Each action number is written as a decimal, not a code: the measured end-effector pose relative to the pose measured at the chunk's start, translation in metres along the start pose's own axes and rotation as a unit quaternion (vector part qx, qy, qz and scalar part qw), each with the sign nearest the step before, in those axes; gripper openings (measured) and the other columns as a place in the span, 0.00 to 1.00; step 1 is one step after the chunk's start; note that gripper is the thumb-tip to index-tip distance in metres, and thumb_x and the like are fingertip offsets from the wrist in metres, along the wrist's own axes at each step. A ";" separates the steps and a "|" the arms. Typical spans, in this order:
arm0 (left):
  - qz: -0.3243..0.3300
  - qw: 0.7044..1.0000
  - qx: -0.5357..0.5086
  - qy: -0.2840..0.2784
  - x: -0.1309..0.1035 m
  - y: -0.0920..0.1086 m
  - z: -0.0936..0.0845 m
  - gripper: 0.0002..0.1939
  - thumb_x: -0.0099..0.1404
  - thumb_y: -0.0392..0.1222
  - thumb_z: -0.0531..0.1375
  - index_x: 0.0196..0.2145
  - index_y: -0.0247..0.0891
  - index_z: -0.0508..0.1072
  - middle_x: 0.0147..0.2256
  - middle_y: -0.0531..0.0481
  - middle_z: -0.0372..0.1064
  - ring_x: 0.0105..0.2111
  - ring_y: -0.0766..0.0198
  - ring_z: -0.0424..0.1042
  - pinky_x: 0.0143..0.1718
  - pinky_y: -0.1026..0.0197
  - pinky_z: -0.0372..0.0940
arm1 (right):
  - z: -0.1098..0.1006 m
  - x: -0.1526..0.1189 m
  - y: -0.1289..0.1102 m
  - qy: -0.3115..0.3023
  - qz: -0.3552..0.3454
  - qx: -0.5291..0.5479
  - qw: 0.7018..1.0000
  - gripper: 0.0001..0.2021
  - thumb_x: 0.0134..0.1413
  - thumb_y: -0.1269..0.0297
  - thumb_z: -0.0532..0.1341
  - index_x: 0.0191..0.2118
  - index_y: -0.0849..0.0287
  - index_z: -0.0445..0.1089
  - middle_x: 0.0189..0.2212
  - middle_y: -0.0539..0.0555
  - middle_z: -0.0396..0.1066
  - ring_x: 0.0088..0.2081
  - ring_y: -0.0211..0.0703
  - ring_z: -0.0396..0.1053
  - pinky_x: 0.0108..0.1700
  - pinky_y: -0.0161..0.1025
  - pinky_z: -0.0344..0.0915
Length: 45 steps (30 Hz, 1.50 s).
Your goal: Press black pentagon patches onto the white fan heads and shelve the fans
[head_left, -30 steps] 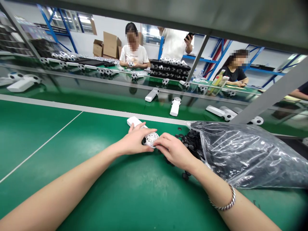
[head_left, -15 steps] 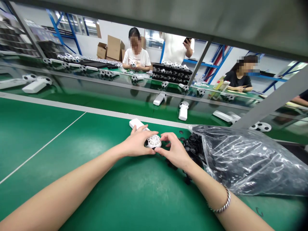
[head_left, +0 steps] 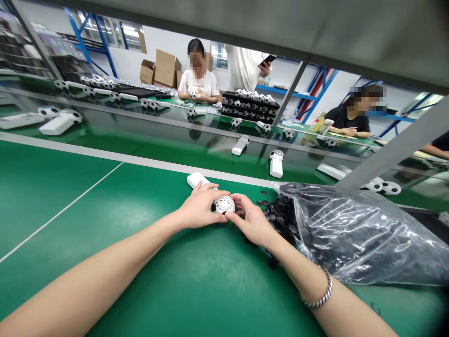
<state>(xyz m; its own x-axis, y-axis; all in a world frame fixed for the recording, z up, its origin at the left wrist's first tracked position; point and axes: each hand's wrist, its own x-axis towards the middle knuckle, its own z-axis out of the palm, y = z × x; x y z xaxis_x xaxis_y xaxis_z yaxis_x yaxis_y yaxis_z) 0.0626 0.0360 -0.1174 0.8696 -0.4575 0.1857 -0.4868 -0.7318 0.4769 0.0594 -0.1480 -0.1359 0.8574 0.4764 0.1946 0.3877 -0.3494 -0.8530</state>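
Note:
Between my hands, a white device with a round football-patterned head (head_left: 224, 204) and a white handle (head_left: 197, 180) lies over the green table (head_left: 147, 262). My left hand (head_left: 202, 205) is closed round the head's left side, its fingers over the handle. My right hand (head_left: 253, 220) pinches the head's right edge with thumb and fingers; any small part between them is hidden. Just right of this hand, small black discs (head_left: 282, 215) are heaped at the mouth of a clear plastic bag (head_left: 365, 234).
Beyond the table edge, a belt (head_left: 168, 150) carries white football-headed devices (head_left: 276, 164). A slanted metal post (head_left: 396, 145) stands at right, and a shelf hangs overhead. People sit and stand across the line, near stacked black trays (head_left: 245, 110).
My right hand's fingers have closed in against the head. The nearer devices on the belt have shifted right. The standing person's hand with the phone has moved left.

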 end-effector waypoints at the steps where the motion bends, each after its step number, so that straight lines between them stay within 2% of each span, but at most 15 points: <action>1: -0.001 1.000 -0.001 0.009 0.000 0.000 0.001 0.29 0.50 0.51 0.63 0.50 0.43 0.64 0.49 0.45 0.63 0.55 0.50 0.52 0.57 0.44 0.43 | -0.002 0.000 0.000 -0.002 0.000 -0.005 1.000 0.16 0.54 0.69 0.58 0.49 0.57 0.57 0.45 0.53 0.64 0.46 0.40 0.63 0.45 0.39 0.63; 4: 0.014 1.000 -0.015 0.004 0.000 -0.004 0.004 0.31 0.51 0.52 0.62 0.51 0.41 0.63 0.51 0.43 0.60 0.56 0.50 0.50 0.56 0.46 0.46 | -0.013 0.001 -0.002 -0.023 0.035 -0.040 0.998 0.13 0.53 0.66 0.59 0.45 0.57 0.60 0.43 0.52 0.65 0.41 0.40 0.66 0.40 0.37 0.65; 7: 0.023 0.999 -0.020 -0.012 0.000 -0.007 0.004 0.36 0.48 0.55 0.63 0.52 0.40 0.61 0.53 0.42 0.58 0.58 0.49 0.45 0.58 0.44 0.40 | -0.023 -0.002 -0.005 -0.050 0.078 -0.175 0.980 0.13 0.45 0.62 0.65 0.37 0.58 0.65 0.35 0.51 0.65 0.34 0.41 0.65 0.35 0.38 0.63; 10: 0.021 0.999 -0.014 -0.023 0.001 -0.008 -0.001 0.35 0.48 0.53 0.64 0.52 0.41 0.61 0.53 0.42 0.58 0.59 0.49 0.43 0.59 0.42 0.34 | -0.025 -0.006 -0.007 -0.066 0.080 -0.288 0.952 0.11 0.42 0.63 0.68 0.32 0.57 0.68 0.32 0.50 0.63 0.35 0.42 0.63 0.36 0.38 0.60; 12: 0.021 0.998 -0.024 -0.059 0.001 -0.008 -0.005 0.33 0.50 0.49 0.63 0.53 0.42 0.60 0.55 0.44 0.55 0.60 0.49 0.40 0.59 0.43 0.36 | -0.022 -0.007 -0.007 -0.065 0.075 -0.301 0.949 0.07 0.44 0.65 0.67 0.31 0.56 0.68 0.32 0.50 0.62 0.35 0.41 0.62 0.35 0.36 0.59; 15: 0.016 0.992 -0.070 -0.104 -0.001 -0.007 -0.007 0.35 0.52 0.44 0.61 0.56 0.43 0.55 0.58 0.45 0.50 0.61 0.51 0.35 0.59 0.47 0.42 | -0.019 -0.007 -0.007 -0.069 0.066 -0.267 0.959 0.07 0.44 0.71 0.66 0.29 0.57 0.67 0.31 0.49 0.62 0.33 0.38 0.62 0.33 0.33 0.58; 19: -0.016 0.992 -0.113 -0.056 -0.002 -0.004 0.000 0.32 0.51 0.48 0.61 0.52 0.39 0.59 0.56 0.42 0.51 0.61 0.52 0.34 0.58 0.51 0.46 | -0.023 -0.006 -0.010 -0.091 0.074 -0.178 0.977 0.05 0.49 0.74 0.61 0.30 0.58 0.65 0.23 0.45 0.63 0.26 0.34 0.61 0.28 0.30 0.56; 21: -0.017 0.991 -0.121 -0.054 -0.002 -0.003 0.000 0.29 0.51 0.47 0.61 0.50 0.39 0.61 0.56 0.42 0.52 0.62 0.53 0.34 0.58 0.51 0.46 | -0.028 -0.004 -0.013 -0.079 0.045 -0.167 0.982 0.03 0.51 0.73 0.60 0.32 0.58 0.67 0.25 0.46 0.65 0.27 0.34 0.62 0.30 0.31 0.57; 24: 0.006 0.985 -0.132 -0.107 -0.002 -0.003 -0.006 0.28 0.50 0.43 0.62 0.49 0.41 0.61 0.59 0.43 0.44 0.62 0.55 0.33 0.59 0.51 0.43 | -0.031 -0.003 -0.018 -0.055 -0.016 -0.164 0.985 0.05 0.53 0.72 0.59 0.33 0.57 0.70 0.30 0.47 0.67 0.31 0.35 0.64 0.34 0.32 0.58; 27: 0.008 0.982 -0.133 -0.132 -0.002 -0.002 -0.012 0.29 0.49 0.39 0.61 0.50 0.42 0.60 0.61 0.43 0.38 0.62 0.55 0.32 0.59 0.52 0.43 | -0.031 -0.003 -0.021 -0.054 -0.037 -0.138 0.988 0.04 0.53 0.72 0.58 0.32 0.57 0.69 0.30 0.47 0.68 0.32 0.35 0.65 0.35 0.31 0.59; 29: 0.009 0.983 -0.132 -0.129 -0.003 -0.001 -0.013 0.29 0.49 0.38 0.60 0.50 0.41 0.60 0.61 0.43 0.40 0.62 0.54 0.32 0.59 0.52 0.43 | -0.029 -0.004 -0.021 -0.059 -0.057 -0.131 0.988 0.05 0.53 0.73 0.59 0.32 0.57 0.70 0.31 0.47 0.68 0.33 0.35 0.65 0.36 0.31 0.59; 32: 0.025 0.984 -0.136 -0.114 -0.003 0.000 -0.008 0.28 0.49 0.39 0.61 0.49 0.41 0.61 0.58 0.45 0.47 0.62 0.54 0.31 0.59 0.51 0.45 | -0.024 -0.004 -0.019 -0.061 -0.081 -0.118 0.988 0.06 0.52 0.74 0.59 0.33 0.57 0.71 0.31 0.48 0.68 0.35 0.36 0.65 0.40 0.32 0.60; 36: 0.047 0.986 -0.140 -0.081 -0.002 0.001 0.001 0.25 0.50 0.44 0.63 0.46 0.42 0.63 0.53 0.48 0.57 0.62 0.53 0.31 0.59 0.50 0.44 | -0.015 -0.003 -0.012 -0.042 -0.047 -0.050 0.997 0.02 0.50 0.72 0.61 0.30 0.59 0.69 0.29 0.48 0.67 0.32 0.36 0.65 0.37 0.33 0.60; 39: 0.039 0.987 -0.143 -0.055 -0.003 0.002 0.006 0.22 0.51 0.43 0.62 0.45 0.42 0.64 0.52 0.49 0.59 0.62 0.54 0.32 0.59 0.51 0.44 | -0.011 -0.002 -0.005 -0.034 -0.019 -0.003 0.999 0.02 0.49 0.70 0.61 0.29 0.60 0.66 0.27 0.47 0.65 0.29 0.36 0.62 0.33 0.32 0.60; 45: 0.024 0.988 -0.147 -0.045 -0.001 0.005 0.010 0.21 0.51 0.39 0.60 0.44 0.41 0.64 0.52 0.49 0.58 0.62 0.54 0.33 0.59 0.50 0.45 | -0.012 0.002 0.004 -0.049 0.026 0.053 0.997 0.07 0.47 0.64 0.62 0.28 0.61 0.65 0.24 0.47 0.62 0.26 0.34 0.58 0.29 0.31 0.56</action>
<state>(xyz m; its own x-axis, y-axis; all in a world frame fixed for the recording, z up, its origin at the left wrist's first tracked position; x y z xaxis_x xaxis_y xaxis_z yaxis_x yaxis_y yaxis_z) 0.0582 0.0280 -0.1239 0.8287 -0.5408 0.1440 -0.4711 -0.5351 0.7013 0.0667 -0.1588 -0.1332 0.8363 0.5383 0.1044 0.3011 -0.2916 -0.9079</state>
